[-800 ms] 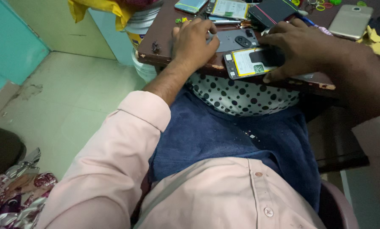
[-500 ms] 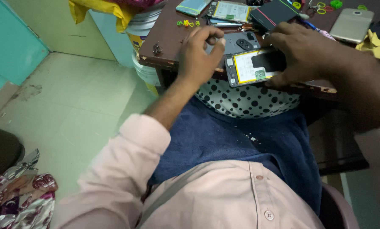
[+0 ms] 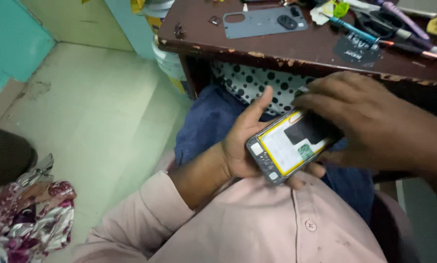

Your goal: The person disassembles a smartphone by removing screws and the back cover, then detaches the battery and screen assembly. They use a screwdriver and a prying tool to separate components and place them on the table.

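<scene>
The bench (image 3: 296,48) is dark brown wood, its varnish chipped and rough along the near edge. On it lies a matt grey plastic back cover (image 3: 264,22). Below the bench edge, the opened phone (image 3: 289,146) has a dull grey frame and a smooth white battery. The shirt (image 3: 257,224) below the phone is soft pink cloth; the floor (image 3: 82,112) left of the bench looks smooth and scuffed.

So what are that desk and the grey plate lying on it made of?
The desk looks like wood with a dark brown glossy coat: its front edge is chipped, showing paler material underneath. The grey plate looks like thin plastic or metal, matte, with neat cut-out holes; the look alone leaves that open.
</scene>
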